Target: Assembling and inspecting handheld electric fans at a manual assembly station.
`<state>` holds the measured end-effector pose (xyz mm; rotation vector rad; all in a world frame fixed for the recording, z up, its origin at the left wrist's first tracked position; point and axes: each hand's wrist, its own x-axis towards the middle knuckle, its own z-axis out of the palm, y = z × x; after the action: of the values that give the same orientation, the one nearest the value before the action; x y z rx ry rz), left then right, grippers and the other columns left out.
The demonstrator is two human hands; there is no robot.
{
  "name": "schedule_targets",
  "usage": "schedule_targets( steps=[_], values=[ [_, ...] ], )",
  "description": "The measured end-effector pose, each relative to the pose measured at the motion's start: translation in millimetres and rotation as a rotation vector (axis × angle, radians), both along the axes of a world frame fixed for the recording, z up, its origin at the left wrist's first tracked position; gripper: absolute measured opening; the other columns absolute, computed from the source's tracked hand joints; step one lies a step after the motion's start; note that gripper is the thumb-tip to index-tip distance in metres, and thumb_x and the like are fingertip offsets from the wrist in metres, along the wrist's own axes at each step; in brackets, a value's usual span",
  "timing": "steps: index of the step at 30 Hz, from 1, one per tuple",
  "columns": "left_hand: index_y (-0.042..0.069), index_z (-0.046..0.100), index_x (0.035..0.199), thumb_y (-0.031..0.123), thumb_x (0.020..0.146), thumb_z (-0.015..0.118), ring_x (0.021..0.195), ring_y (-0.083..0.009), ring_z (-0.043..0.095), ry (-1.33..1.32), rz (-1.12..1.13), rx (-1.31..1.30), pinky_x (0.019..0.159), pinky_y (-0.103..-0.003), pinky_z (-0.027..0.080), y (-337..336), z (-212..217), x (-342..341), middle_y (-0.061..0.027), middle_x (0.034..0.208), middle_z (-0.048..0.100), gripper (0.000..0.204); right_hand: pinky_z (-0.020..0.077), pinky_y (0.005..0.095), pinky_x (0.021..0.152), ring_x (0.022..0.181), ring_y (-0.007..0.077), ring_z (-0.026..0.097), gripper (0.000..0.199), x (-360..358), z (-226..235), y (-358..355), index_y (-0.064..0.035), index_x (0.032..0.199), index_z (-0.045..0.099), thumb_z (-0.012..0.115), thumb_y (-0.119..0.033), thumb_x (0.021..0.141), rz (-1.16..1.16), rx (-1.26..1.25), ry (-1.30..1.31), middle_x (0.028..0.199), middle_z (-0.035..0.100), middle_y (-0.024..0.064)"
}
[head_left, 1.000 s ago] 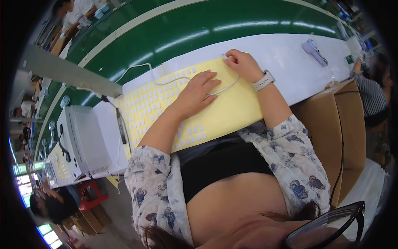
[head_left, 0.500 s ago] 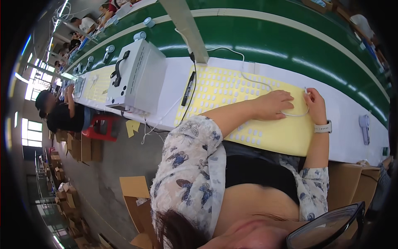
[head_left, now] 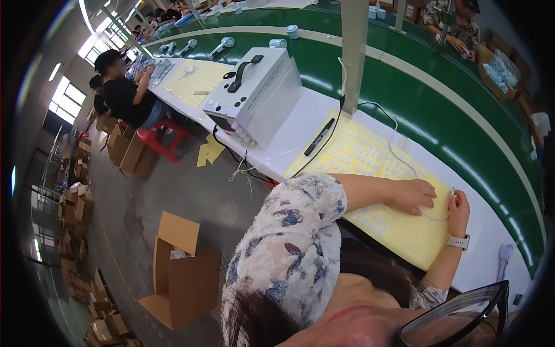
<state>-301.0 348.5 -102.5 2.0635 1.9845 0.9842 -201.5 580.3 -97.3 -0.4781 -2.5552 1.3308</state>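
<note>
My right hand [head_left: 458, 207], with a pale watch on its wrist, pinches the small white end of a thin cable [head_left: 395, 130] upright between thumb and fingers. To its left, my left hand [head_left: 413, 196] rests palm down with fingers stretched out. The cable runs beneath that hand and loops out toward the right one; no grip on it shows there. Under both hands lies a yellow sheet [head_left: 413, 248] bearing rows of small white oval pieces [head_left: 358, 151]. A black marker pen [head_left: 319, 137] lies by the sheet's far left edge.
A white box-shaped device [head_left: 269, 95] with a black handle stands left of the sheet. A metal post [head_left: 352, 58] rises behind it, beside a green conveyor [head_left: 439, 115]. Right lies a pale handheld device [head_left: 504, 260]. An open carton [head_left: 193, 283] stands on the floor; a co-worker [head_left: 124, 89] sits farther left.
The whole view has swung, so the table and hands appear lower and more of the floor shows at left. Both hands keep much the same place over the sheet, the cable end still pinched.
</note>
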Motion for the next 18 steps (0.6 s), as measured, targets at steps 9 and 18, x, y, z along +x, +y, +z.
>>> schedule_targets(
  steps=[9,18],
  values=[
    [0.007,0.058,0.118,0.021,0.081,0.067,0.131,-0.0349,0.034,0.006,-0.003,-0.062,0.108,-0.042,0.03,-1.3,8.9,-0.7,-0.0175,0.137,0.043,0.041,0.0368,0.0226,0.057,0.061,0.0077,0.041,0.017,-4.4,-0.3,1.7,0.0005,0.104,0.055,0.054,-0.013,0.093,-0.01,-0.039,0.014,0.067,0.046,-0.0016],
    [0.008,0.057,0.119,0.022,0.082,0.066,0.131,-0.035,0.034,0.003,-0.001,-0.067,0.109,-0.042,0.029,-1.1,4.9,1.7,-0.0175,0.137,0.043,0.04,0.0375,0.0224,0.058,0.062,0.0078,0.043,0.019,-1.8,-4.3,3.9,0.0015,0.106,0.055,0.054,-0.013,0.093,-0.002,-0.027,-0.002,0.069,0.047,-0.0012]
  ],
)
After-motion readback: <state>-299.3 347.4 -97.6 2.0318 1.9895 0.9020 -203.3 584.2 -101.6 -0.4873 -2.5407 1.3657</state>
